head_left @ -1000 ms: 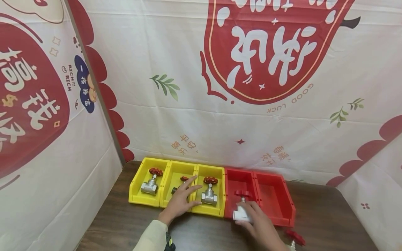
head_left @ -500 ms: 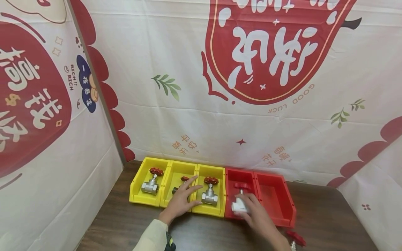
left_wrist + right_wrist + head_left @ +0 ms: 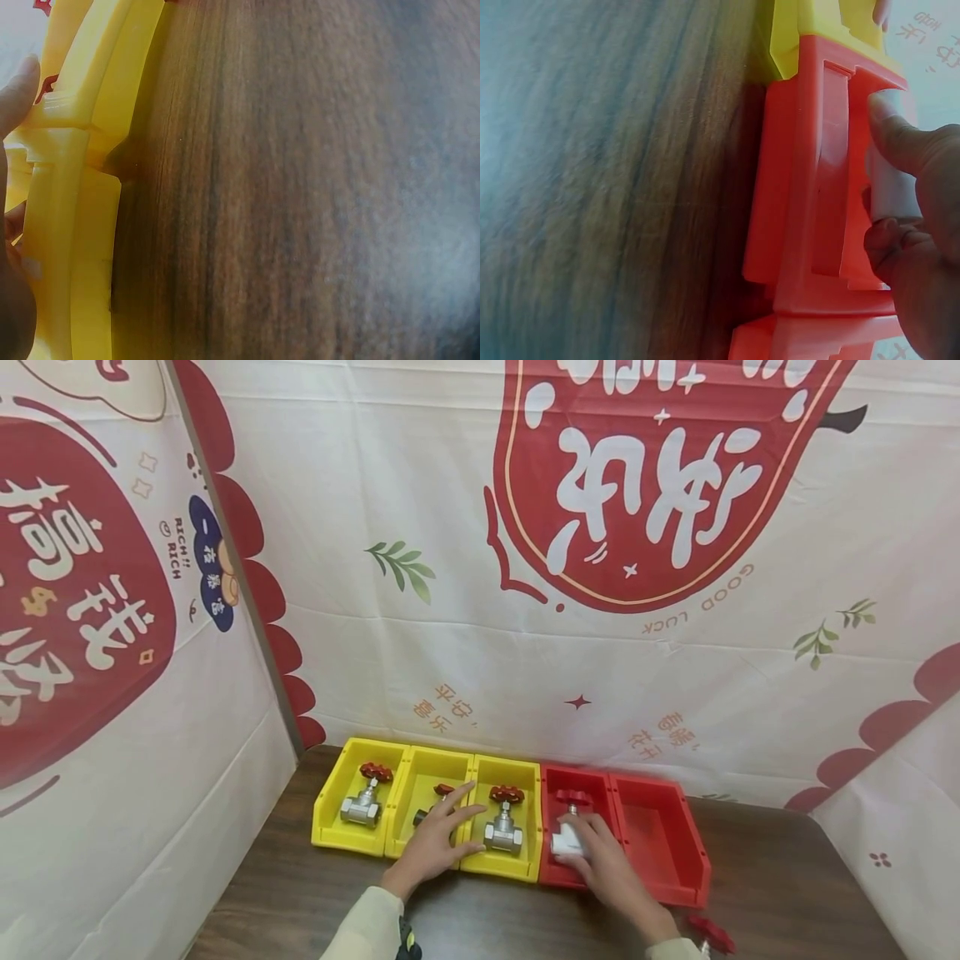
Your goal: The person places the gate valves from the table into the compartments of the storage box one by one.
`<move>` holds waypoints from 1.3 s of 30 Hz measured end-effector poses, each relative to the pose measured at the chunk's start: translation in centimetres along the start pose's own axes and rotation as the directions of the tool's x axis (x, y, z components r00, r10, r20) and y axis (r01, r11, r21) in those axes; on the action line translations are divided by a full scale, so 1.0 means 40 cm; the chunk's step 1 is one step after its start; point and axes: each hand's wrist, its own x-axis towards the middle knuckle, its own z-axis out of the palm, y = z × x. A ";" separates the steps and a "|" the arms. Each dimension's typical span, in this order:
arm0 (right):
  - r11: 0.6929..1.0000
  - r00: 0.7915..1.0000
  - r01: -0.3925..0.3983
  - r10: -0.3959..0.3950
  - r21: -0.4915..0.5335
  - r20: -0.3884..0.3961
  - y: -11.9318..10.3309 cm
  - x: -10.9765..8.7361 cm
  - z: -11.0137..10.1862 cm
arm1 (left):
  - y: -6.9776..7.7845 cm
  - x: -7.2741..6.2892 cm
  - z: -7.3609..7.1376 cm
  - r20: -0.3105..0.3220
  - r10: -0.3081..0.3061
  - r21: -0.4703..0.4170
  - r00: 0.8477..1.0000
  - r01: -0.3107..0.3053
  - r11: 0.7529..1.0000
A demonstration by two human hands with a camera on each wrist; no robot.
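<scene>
The right hand [image 3: 609, 870] pinches the white valve [image 3: 567, 841]. It has moved farther back in the left red bin [image 3: 602, 795], near the desk's back edge, so it seems well inside. The left hand [image 3: 429, 853] is spread.

5 bins [image 3: 497, 866], 1 valve [image 3: 712, 935] on table [image 3: 780, 868]

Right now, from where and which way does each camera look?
On the head: faces forward and down at yellow bins, red bins; left fingers, right fingers and sleeves show.
On the left wrist: faces the table and yellow bins; left fingers show.
On the right wrist: faces the red bins; right fingers grip the white valve.
Head and right wrist share the white valve.
</scene>
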 end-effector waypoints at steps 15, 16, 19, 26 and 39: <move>1.000 0.998 -0.012 0.012 -0.004 0.055 0.009 0.037 0.029 | 0.002 0.001 -0.001 -0.007 0.008 -0.006 1.000 -0.008 1.000; 1.000 0.998 -0.016 0.017 -0.006 0.060 0.010 0.038 0.031 | 0.002 0.001 0.000 -0.006 0.008 -0.006 1.000 -0.008 1.000; 1.000 0.997 -0.020 0.021 -0.011 0.072 0.013 0.043 0.036 | 0.001 0.001 0.001 -0.005 0.009 -0.007 1.000 -0.009 1.000; 0.999 0.995 -0.011 0.014 -0.038 0.101 0.017 0.057 0.044 | 0.002 0.001 0.002 0.000 0.010 -0.008 1.000 -0.010 1.000; 0.996 0.983 -0.059 0.069 -0.064 0.171 0.018 0.072 0.042 | 0.004 0.001 0.000 0.000 0.008 -0.004 1.000 -0.008 1.000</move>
